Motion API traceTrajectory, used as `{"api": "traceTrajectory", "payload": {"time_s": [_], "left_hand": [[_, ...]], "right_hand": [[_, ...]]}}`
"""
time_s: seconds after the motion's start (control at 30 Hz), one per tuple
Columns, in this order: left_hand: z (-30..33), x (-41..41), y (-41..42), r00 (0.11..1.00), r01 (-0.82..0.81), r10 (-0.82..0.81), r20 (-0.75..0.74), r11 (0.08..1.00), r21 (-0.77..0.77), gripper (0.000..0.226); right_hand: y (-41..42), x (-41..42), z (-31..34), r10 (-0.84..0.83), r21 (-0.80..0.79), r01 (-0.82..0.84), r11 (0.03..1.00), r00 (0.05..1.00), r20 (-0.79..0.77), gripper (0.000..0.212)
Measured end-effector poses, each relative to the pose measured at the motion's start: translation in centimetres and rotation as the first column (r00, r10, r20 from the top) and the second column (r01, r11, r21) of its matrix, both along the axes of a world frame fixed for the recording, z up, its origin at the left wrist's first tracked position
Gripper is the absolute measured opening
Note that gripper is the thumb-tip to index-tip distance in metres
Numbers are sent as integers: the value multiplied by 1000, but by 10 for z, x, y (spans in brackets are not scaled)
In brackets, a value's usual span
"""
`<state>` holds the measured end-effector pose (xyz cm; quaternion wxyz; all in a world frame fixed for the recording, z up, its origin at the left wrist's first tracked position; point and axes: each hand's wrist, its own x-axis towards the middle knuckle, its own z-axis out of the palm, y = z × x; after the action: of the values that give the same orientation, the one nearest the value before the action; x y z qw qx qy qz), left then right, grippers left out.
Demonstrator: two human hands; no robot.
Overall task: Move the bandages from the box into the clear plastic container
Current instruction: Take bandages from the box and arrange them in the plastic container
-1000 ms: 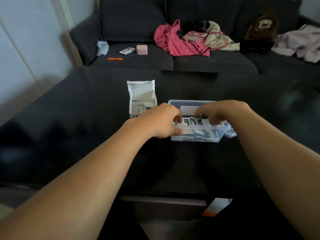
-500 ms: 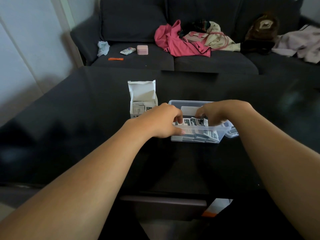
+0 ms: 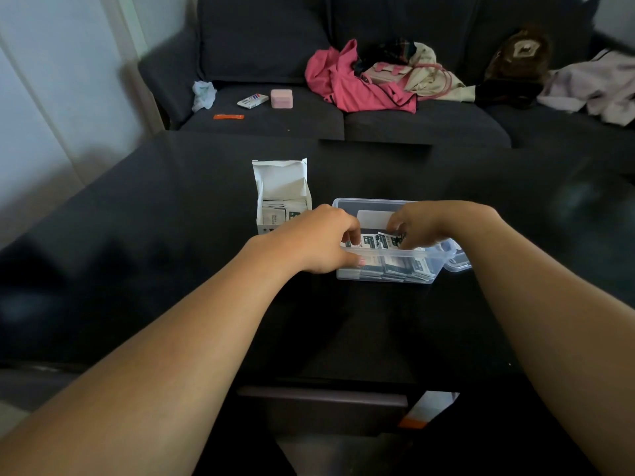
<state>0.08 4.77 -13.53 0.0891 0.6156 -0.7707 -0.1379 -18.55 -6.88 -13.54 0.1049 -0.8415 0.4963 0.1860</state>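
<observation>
Both hands over the clear plastic container (image 3: pixel 385 274), fingers curled down onto a small batch of bandages (image 3: pixel 374 241) held at rim height. Left hand (image 3: pixel 319 243): fingertips pinched together on the batch's left end, thumb outside the near wall. Right hand (image 3: pixel 433 225): fingers clamped on the batch's right end. Batch apparently flat side up, long axis running from one set of fingertips to the other, across the container's length; printed faces up, exact heading too small to tell. More bandages already stacked below the fingers, lying flat. Box (image 3: pixel 283 197) just beyond the left knuckles, flap up, still holding several upright bandages.

Best handled by lowering the batch level, squaring its edges against the stack beneath, then easing both pinches off together so nothing fans out or tips over the wall. Likely a return to the box afterwards.
</observation>
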Motion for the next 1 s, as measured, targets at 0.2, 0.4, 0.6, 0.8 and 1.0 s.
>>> {"api": "traceTrajectory", "payload": {"time_s": [0.2,0.4,0.6,0.8,1.0], "left_hand": [[0,1,0,1000,-1,1,-4,1000,0,38],[1,1,1,1000,2,-2,-1,1000,3,38],[2,0,1,1000,6,-6,-10,1000,9,37],[3,-1,3,1000,9,-9,-9,1000,21,39],[4,-1,3,1000,15,-15,-11,1000,27,40]], "right_hand": [[0,0,2,-1,11,1,1000,1000,14,44],[-2,0,1,-26,25,25,999,999,43,42],[-2,-1,-3,-24,-21,25,999,997,75,41],[-1,0,-8,-23,-98,33,995,995,100,44],[5,6,-9,-15,-146,18,989,1000,24,35]]}}
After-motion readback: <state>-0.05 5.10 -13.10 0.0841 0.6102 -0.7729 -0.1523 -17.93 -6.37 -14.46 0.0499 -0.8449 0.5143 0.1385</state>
